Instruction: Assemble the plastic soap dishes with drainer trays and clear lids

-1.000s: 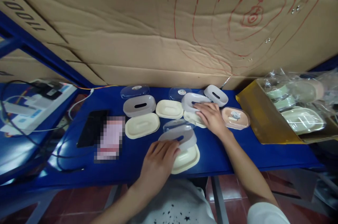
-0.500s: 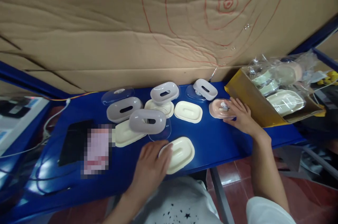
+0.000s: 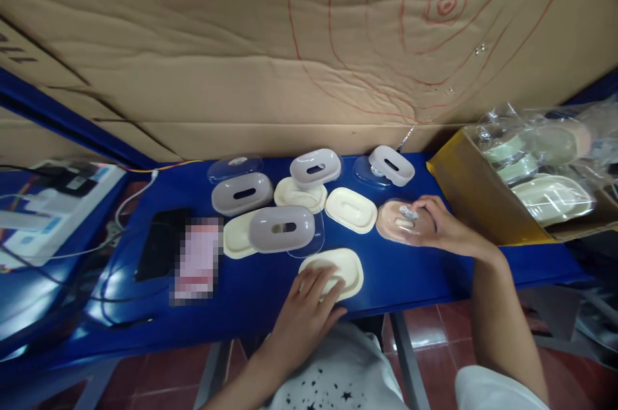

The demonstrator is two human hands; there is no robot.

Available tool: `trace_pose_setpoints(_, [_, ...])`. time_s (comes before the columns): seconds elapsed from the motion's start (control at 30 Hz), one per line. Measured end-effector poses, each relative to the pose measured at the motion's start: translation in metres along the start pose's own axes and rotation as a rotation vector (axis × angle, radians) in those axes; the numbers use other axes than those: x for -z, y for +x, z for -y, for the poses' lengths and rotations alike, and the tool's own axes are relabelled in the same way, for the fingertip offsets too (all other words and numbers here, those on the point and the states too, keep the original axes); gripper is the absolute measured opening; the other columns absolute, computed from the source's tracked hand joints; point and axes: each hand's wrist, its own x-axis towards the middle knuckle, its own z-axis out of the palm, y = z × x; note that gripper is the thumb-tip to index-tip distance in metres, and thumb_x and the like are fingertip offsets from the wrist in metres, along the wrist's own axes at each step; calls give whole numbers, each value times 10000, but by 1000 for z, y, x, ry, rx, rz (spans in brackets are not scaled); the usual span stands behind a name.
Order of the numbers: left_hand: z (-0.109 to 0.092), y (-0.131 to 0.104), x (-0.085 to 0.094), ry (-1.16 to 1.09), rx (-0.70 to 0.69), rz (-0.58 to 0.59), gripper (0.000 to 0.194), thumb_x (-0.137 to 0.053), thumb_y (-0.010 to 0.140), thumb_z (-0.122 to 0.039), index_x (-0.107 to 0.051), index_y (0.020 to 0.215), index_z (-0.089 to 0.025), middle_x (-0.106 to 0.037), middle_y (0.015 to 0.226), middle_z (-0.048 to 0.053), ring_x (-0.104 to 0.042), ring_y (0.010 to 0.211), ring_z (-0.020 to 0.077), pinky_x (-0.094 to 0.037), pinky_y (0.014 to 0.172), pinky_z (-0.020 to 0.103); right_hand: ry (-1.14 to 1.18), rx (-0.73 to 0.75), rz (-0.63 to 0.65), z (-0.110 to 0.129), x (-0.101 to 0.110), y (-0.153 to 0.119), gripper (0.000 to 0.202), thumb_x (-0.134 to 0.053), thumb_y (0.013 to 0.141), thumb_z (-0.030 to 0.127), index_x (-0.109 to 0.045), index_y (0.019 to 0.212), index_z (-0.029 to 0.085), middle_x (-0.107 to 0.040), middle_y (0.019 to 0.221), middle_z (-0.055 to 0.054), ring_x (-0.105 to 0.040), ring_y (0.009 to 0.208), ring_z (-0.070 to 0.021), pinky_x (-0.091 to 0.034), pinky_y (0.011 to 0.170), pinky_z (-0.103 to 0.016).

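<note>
My right hand (image 3: 437,226) grips the right end of a pink oval plastic dish (image 3: 390,224) with a clear cover and a small pale label on top. Fingers are at its far side, the thumb at its near side. At the front of the table, my left hand (image 3: 309,307) lies with fingers stretched over a cream oval dish (image 3: 355,268). Another cream dish (image 3: 351,209) sits just left of the pink one. Grey oval shells with a slot (image 3: 282,228) lie further left, some overlapping cream dishes and clear covers (image 3: 234,168).
At right stands a yellow-edged cardboard box (image 3: 458,185) with bagged plastic dishes (image 3: 553,197). A black flat object (image 3: 161,246), a blurred pink item (image 3: 199,259) and cables lie on the blue table (image 3: 386,281) at left. A cardboard wall (image 3: 217,88) rises behind.
My right hand has closed on the pink dish and drawn it left and nearer. My left hand has shifted further over the front cream dish. The camera view has turned left.
</note>
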Motion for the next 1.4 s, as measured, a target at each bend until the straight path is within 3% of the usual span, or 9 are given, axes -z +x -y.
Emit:
trace_pose_setpoints(0.1, [0, 3, 3, -52, -5, 32, 207, -599, 1085, -237, -677, 1275, -215, -681, 1416, 116, -646, 1266, 301, -536, 1081, 522, 94, 12, 36, -3, -7, -6, 576, -729, 928, 666, -630, 1343, 280, -627, 1355, -112, -685, 1234, -290, -588, 1074, -454])
trace_pose_setpoints(0.3, [-1, 14, 6, -136, 1, 9, 166, -574, 1106, -261, -696, 1214, -228, -665, 1431, 99, -630, 1282, 281, -532, 1095, 512, -202, -43, -497, 14, -26, -20, 393, -610, 1042, 552, -702, 1289, 260, -635, 1426, -162, -589, 1398, -378, -448, 1186, -621])
trace_pose_setpoints(0.47, [-2, 16, -2, -136, 10, -5, 139, -600, 1092, -257, -708, 1168, -212, -658, 1434, 104, -625, 1285, 291, -539, 1096, 523, -366, 157, -222, 67, -73, -58, 457, -620, 1069, 455, -610, 1506, 321, -711, 1432, -113, -670, 1318, -355, -531, 1045, -544])
trace_pose_setpoints(0.57, [-2, 15, -8, -147, 9, -11, 127, -600, 1088, -240, -713, 1139, -211, -654, 1438, 100, -619, 1307, 295, -538, 1126, 533, -394, 235, -242, 81, -92, -74, 551, -619, 1080, 374, -504, 1615, 314, -709, 1463, -124, -694, 1310, -342, -544, 1034, -527])
trace_pose_setpoints(0.8, [-1, 5, -8, -150, -26, -81, 209, -580, 1087, -188, -688, 1262, -222, -592, 1557, 110, -528, 1503, 255, -484, 1260, 512, -384, 240, -295, 66, -70, -47, 453, -557, 1098, 334, -586, 1550, 310, -743, 1428, -89, -712, 1302, -313, -534, 1013, -486])
trace_pose_setpoints(0.97, [41, -1, 17, 120, 158, -226, 409, -605, 1054, -137, -637, 1450, -234, -530, 1639, 160, -466, 1565, 343, -441, 1262, 605, -567, 285, -388, 57, -53, 17, 447, -517, 1077, 206, -641, 1500, 276, -731, 1446, -103, -687, 1333, -334, -431, 1159, -568])
trace_pose_setpoints(1.07, [78, 1, 35, 195, 259, -176, 506, -659, 1034, -187, -594, 1532, -251, -443, 1713, 172, -392, 1608, 408, -368, 1270, 696, -544, 343, -358, 80, -63, 38, 490, -479, 1073, 168, -598, 1542, 242, -688, 1505, -124, -614, 1428, -351, -389, 1217, -606])
trace_pose_setpoints(1.27, [106, 10, 48, -12, 303, -322, 302, -610, 1093, -343, -676, 1360, -216, -736, 1361, 114, -686, 1305, 270, -556, 1136, 455, -355, 587, -3, 151, -126, 11, 511, -548, 1109, 421, -502, 1606, 313, -620, 1590, -80, -587, 1460, -309, -421, 1234, -571])
trace_pose_setpoints(1.4, [113, 12, 50, -18, 405, -460, 302, -562, 1108, -339, -655, 1359, -198, -721, 1344, 136, -681, 1276, 293, -564, 1112, 474, -290, 400, -155, 164, -150, 15, 577, -553, 1097, 469, -455, 1618, 241, -660, 1513, -165, -621, 1397, -365, -485, 1149, -585])
